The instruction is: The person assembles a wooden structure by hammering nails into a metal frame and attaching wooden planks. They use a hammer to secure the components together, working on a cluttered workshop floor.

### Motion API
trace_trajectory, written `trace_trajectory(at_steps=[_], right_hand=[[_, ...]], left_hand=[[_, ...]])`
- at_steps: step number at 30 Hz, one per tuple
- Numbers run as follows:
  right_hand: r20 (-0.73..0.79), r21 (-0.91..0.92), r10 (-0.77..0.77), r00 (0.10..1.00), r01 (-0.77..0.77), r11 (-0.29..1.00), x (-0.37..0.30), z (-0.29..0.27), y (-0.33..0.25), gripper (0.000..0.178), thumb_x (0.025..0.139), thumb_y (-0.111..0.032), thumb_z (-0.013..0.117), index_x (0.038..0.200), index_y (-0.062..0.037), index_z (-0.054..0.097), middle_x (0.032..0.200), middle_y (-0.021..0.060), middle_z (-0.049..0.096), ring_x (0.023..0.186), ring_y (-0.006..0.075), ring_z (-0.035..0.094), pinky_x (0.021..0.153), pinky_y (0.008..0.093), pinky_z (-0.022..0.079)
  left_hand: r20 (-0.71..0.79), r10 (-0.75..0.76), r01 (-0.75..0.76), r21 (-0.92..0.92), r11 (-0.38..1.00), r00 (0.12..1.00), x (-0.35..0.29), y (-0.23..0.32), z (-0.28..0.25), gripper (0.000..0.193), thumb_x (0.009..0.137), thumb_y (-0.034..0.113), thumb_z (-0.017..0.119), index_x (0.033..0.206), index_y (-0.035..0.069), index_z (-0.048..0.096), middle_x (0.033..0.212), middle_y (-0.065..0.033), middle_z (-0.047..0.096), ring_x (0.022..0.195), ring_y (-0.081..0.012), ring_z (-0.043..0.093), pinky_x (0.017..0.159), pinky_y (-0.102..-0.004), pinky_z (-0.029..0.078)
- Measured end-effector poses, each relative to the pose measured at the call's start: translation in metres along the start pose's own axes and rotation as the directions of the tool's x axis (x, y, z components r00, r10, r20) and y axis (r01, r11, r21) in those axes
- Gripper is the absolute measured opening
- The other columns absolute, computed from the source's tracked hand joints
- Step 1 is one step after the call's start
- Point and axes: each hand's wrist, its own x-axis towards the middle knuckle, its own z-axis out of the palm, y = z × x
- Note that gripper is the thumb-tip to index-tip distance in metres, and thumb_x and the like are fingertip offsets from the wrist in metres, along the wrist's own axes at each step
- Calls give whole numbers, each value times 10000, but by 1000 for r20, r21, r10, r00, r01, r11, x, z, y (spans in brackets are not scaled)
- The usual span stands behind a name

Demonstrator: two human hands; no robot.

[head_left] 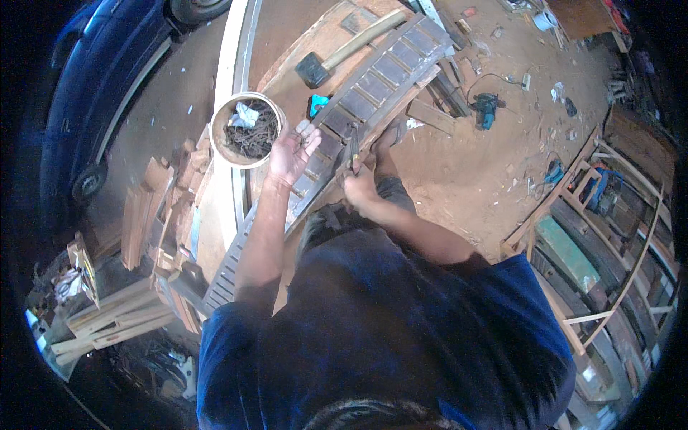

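Note:
My left hand (290,159) is palm up with its fingers apart, beside a round bucket (217,143). Whether anything small lies in the palm is hard to make out. Dark, thin bits like nails or wire (251,137) and a crumpled white piece (246,115) fill the bucket. My right hand (360,185) is closed around the handles of a pair of pliers (353,149), whose jaws point at a long wooden panel (358,102). Dark rectangles divided by lighter crosspieces run along that panel, which passes beneath both hands.
A black-headed mallet (313,70) and a teal tape-measure-like object (318,105) lie beyond my hands. On the dirt floor at right sits a green power tool (486,109) with a cord. Wood offcuts (147,208) are piled at left, near a blue car (107,79). Wooden frames (573,251) stand at right.

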Motion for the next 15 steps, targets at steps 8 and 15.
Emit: trace_trajectory(at_steps=[8,15], right_hand=[[181,-223,257,949,-215,951,1,-40,-53,237,897,-117,551,1099,5,580,697,173,603,509,285,575,455,440,457],[-96,-202,78,992,-96,975,-20,10,-14,370,897,-210,576,1139,66,620,1058,326,658,998,474,643,854,508,499]], left_hand=[[7,-77,77,24,997,997,26,-21,-23,493,1078,373,390,1284,-60,504,1177,-170,606,1102,-294,623,1037,-428,512],[-33,-129,132,111,985,991,18,-25,-31,475,1074,375,411,1250,-49,528,1141,-158,620,1092,-296,632,1005,-427,540]])
